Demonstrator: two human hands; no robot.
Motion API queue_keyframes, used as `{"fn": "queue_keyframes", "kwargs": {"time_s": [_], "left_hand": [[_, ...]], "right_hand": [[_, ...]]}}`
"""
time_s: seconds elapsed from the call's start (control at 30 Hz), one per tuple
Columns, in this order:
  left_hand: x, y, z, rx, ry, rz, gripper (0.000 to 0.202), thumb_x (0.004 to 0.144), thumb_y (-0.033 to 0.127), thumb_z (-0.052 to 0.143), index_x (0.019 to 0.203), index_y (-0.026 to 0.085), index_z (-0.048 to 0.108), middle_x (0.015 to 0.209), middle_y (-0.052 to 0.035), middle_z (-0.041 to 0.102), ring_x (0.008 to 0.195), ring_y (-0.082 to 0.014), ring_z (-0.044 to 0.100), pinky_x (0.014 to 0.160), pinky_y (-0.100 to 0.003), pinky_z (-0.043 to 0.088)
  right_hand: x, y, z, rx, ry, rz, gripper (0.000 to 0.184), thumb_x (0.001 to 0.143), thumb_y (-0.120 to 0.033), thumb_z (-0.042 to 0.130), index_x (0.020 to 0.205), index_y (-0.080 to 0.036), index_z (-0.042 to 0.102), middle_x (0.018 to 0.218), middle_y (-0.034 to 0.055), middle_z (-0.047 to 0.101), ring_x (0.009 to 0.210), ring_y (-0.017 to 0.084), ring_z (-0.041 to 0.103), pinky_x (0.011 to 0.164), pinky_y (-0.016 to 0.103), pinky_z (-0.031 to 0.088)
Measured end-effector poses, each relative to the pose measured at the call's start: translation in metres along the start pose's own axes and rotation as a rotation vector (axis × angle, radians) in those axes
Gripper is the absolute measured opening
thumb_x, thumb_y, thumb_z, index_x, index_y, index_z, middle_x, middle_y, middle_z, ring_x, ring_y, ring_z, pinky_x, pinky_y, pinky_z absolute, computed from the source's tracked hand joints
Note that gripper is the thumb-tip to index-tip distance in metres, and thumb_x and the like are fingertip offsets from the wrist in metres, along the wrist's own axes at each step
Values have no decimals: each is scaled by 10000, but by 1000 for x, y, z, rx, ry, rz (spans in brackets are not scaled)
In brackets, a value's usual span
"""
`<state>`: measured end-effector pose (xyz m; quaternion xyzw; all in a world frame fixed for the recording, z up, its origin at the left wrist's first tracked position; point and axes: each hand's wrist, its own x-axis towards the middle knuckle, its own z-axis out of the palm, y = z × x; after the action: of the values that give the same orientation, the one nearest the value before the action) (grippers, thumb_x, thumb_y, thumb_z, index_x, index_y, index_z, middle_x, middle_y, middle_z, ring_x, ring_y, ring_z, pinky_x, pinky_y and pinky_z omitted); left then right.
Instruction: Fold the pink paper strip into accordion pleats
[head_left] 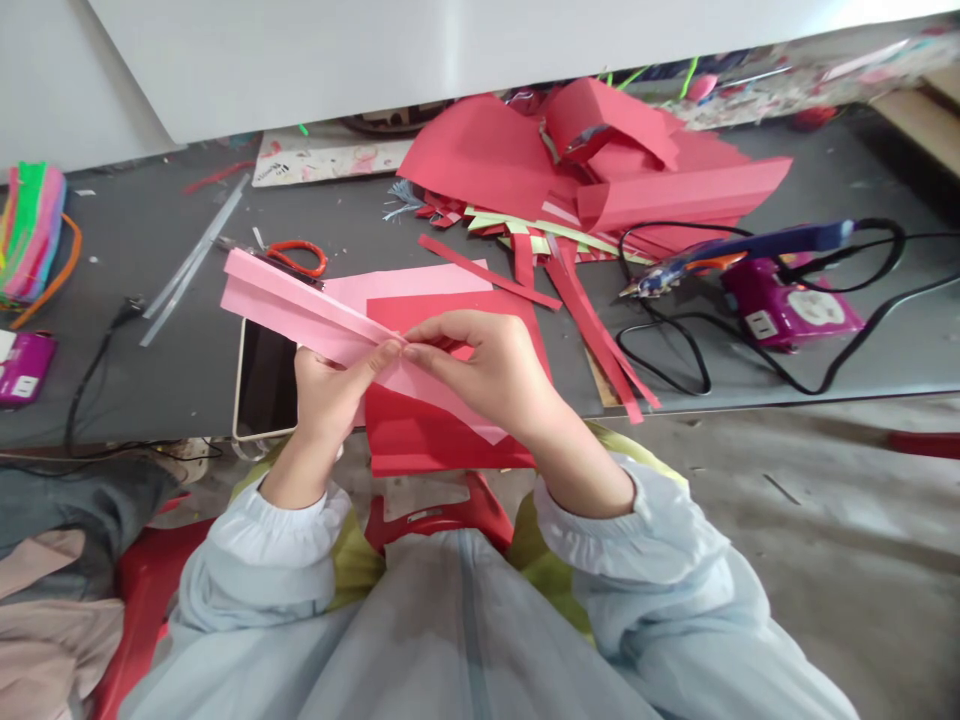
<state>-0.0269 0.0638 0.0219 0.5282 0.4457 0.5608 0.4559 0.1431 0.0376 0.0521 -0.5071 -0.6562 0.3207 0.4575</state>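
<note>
A folded strip of pink paper (300,305) is held up between my two hands, with lengthwise creases along it. My left hand (330,390) grips its lower edge, thumb on top. At the middle of the strip, my right hand (480,360) pinches the paper between thumb and fingertips, close to the left thumb. Beneath lies a red paper sheet (450,440), its near edge reaching past the table edge. Another pink sheet (435,280) lies partly under the red one. To the left of my left hand, a phone (266,385) is partly covered.
Red paper scraps and sheets (487,150) are heaped at the back. Scissors with orange handles (300,258) lie behind the strip. A blue glue gun (750,245) with a black cable rests by a purple box (795,305) at right. Colourful pipe cleaners (34,230) lie at left.
</note>
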Motion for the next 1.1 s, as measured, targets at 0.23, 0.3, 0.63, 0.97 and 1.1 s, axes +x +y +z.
{"fn": "queue_keyframes", "kwargs": {"time_s": [0.23,0.3,0.63,0.97,1.1], "left_hand": [[3,-3,-5,21,-30,55,175,608,249,903,737,207,793,712,-5,763,647,-154,714,591,-214,573],[2,-6,-5,35,-6,64,170,618,245,898,751,214,797,705,-1,761,637,-148,709,597,-215,573],[1,-4,-4,127,47,82,183,589,272,908,710,207,788,664,0,743,611,-163,698,524,-229,556],[0,1,0,39,-27,19,175,631,307,887,735,209,785,723,-9,764,688,-180,733,640,-264,612],[3,2,0,-46,-27,15,198,638,345,888,759,226,786,791,-9,777,764,-176,742,692,-254,608]], "right_hand": [[-1,1,-2,-8,35,-46,139,871,-244,668,854,-164,781,852,36,780,763,166,695,676,266,502],[-1,1,-2,-19,40,-55,144,871,-247,667,848,-162,781,848,38,779,761,167,694,672,265,500],[-2,0,-2,-61,28,-72,159,879,-238,645,830,-171,781,829,28,776,746,160,684,658,259,484],[-2,-1,-5,-99,31,-116,155,873,-198,626,798,-165,758,777,22,754,696,134,648,630,239,449],[-2,-2,-4,-91,18,-127,166,884,-232,627,801,-169,755,769,18,748,682,124,630,635,235,438]]}}
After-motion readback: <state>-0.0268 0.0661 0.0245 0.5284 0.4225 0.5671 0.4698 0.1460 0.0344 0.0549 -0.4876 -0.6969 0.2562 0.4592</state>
